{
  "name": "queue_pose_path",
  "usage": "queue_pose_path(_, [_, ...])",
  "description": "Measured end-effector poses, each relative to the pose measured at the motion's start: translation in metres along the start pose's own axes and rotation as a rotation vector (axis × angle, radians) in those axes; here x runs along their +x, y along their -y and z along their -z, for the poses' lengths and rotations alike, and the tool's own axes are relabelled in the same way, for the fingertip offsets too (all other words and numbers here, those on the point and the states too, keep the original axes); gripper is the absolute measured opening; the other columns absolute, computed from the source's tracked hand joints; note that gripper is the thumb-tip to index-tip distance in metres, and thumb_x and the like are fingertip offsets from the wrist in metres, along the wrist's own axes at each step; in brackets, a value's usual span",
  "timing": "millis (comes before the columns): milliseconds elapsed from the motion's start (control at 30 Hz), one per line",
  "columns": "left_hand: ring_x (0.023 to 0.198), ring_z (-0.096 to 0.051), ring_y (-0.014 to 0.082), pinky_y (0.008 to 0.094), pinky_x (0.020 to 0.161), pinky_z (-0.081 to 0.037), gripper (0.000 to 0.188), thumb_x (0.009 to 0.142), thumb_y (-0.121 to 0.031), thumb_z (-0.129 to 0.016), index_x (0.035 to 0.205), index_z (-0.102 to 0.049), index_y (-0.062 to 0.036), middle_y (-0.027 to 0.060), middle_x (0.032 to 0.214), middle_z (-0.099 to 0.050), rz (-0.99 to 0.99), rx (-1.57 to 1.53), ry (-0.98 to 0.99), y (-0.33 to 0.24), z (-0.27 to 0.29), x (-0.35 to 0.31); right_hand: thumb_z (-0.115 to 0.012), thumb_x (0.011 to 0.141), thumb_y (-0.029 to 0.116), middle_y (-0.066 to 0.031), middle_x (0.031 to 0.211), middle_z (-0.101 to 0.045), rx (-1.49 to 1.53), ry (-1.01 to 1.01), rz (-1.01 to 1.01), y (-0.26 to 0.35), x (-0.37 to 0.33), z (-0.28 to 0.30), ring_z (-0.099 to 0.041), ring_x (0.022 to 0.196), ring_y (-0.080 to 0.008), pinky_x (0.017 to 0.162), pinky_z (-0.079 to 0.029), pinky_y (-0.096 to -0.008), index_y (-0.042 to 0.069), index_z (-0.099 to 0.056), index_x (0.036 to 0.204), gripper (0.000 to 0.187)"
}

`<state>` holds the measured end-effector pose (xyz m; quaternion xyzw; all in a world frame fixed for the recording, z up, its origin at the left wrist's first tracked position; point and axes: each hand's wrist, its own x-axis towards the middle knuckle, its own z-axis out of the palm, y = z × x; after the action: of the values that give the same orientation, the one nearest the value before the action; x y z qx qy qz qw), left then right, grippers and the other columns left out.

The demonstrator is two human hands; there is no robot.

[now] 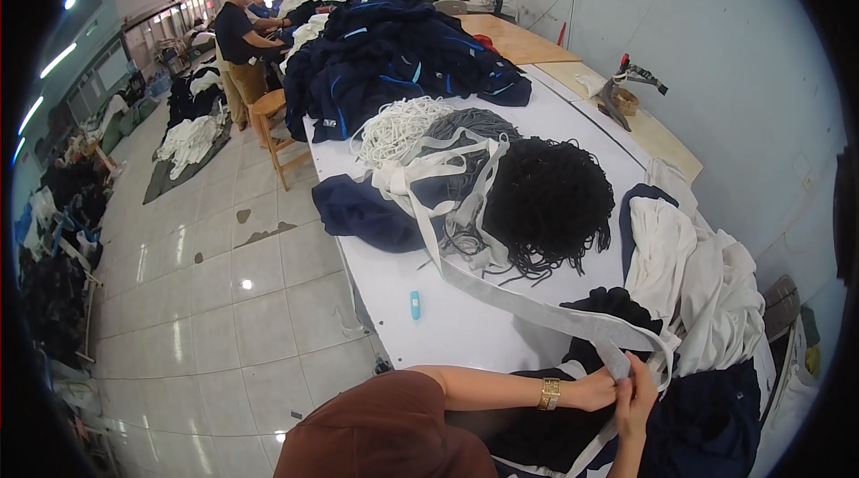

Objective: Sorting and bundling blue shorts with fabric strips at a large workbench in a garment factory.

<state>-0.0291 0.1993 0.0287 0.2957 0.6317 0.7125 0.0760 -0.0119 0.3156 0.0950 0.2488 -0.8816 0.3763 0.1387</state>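
A long whitish-grey fabric strip (528, 306) runs from a loose heap on the table down to my hands at the lower right. My left hand (592, 389), with a gold watch on its wrist, pinches the strip. Right beside it, nearly touching, my right hand (637, 397) has its fingers closed on the same strip, which loops behind it. Part of the left fingers is hidden. Under both hands lies black cloth (537, 433), with a pale band along its lower edge. Dark navy cloth (707, 420) lies just to the right.
The white table (447, 330) carries a turquoise tube-like item (414, 304), black cords (550, 205), white cords (403, 129) and a navy garment pile (385, 58). White cloth (716, 286) lies at right. A wooden chair (273, 120) and a standing person (237, 40) are at far left.
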Motion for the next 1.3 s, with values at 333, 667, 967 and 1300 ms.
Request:
queue_pose_path(333, [0.083,-0.047,0.0299,0.0351,0.080,-0.038,0.039,0.097,-0.035,-0.026,0.101,-0.038,0.0023,0.0163,0.084,-0.045,0.123,0.057,-0.104,-0.012,0.012,0.005,-0.056,0.077,0.021,-0.0137,0.066,-0.056,-0.400,-0.100,0.177,-0.004,-0.012,0.002,-0.055,0.053,-0.0277,0.049,-0.041,-0.0331,-0.003,-0.050,0.114,0.045])
queue_pose_path(667, [0.082,-0.051,0.0318,0.0347,0.073,-0.041,0.043,0.095,-0.036,-0.033,0.100,-0.038,0.0064,0.0241,0.092,-0.049,0.004,0.419,0.161,-0.025,0.028,0.024,-0.061,0.079,0.010,-0.0104,0.057,-0.053,-0.338,-0.156,-0.072,-0.028,-0.046,-0.013,-0.049,0.047,-0.0129,0.046,-0.035,-0.0259,0.000,-0.054,0.094,0.020])
queue_pose_path(967, [0.081,-0.046,0.0327,0.0360,0.068,-0.039,0.024,0.070,0.006,-0.049,0.086,-0.033,-0.0011,0.0173,0.087,-0.040,-0.149,0.377,0.079,-0.035,0.026,-0.008,-0.059,0.083,0.013,-0.0101,0.051,-0.053,-0.116,-0.240,-0.394,-0.016,-0.027,-0.011,-0.046,0.046,-0.0097,0.046,-0.035,-0.0248,0.000,-0.057,0.083,0.013])
queue_pose_path(1300, [0.082,-0.048,0.0286,0.0346,0.070,-0.042,0.030,0.067,-0.007,-0.061,0.093,-0.046,-0.0048,0.0113,0.090,-0.044,-0.506,0.675,0.102,-0.013,0.042,0.000,-0.054,0.087,0.015,0.0081,0.054,-0.043,0.470,0.004,-0.528,-0.032,-0.028,0.002,-0.032,0.050,-0.0007,0.043,-0.021,-0.0215,-0.001,-0.052,0.058,0.033])
